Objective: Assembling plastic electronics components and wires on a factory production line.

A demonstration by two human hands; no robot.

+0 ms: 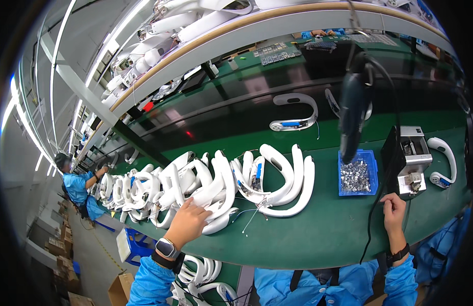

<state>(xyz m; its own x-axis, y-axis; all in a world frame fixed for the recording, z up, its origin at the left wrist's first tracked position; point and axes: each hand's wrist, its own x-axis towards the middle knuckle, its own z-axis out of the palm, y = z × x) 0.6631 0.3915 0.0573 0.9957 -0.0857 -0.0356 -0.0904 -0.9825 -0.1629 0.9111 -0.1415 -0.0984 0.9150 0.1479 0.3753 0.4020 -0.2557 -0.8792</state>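
My left hand (190, 220) lies on a pile of white U-shaped neck fan housings, fingers stretched over a curved white housing (222, 191) at the pile's right end. Several more housings (285, 176) lean together just right of it, with blue parts and thin wires showing. My right hand (394, 210) is curled closed at the table's right side, below a small black and silver box-shaped machine (416, 166). Whatever its fingers hold, if anything, is hidden. A blue bin (340, 189) full of small metal pieces stands left of the machine.
A dark handheld tool (352, 109) hangs over the green table (297, 239), its black cable (371, 219) looping down. One white housing (444, 162) lies right of the machine; another (297, 124) lies on the dark strip behind. A co-worker (79, 186) is at far left, near a blue stool (135, 245).
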